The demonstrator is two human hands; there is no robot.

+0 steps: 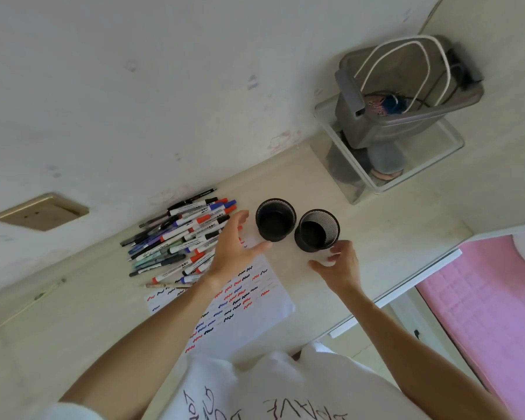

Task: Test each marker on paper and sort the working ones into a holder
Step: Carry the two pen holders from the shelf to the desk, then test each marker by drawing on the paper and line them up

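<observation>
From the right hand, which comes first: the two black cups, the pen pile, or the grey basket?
Head view, from the right hand:
1. Right cup, just above the fingers.
2. Left cup, one over to the left.
3. Pen pile, far left.
4. Grey basket, up by the wall.

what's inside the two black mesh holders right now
Both mesh holders, left and right, show only dark interiors with no markers sticking out. The very bottoms are in shadow, so small items can't be ruled out.
</observation>
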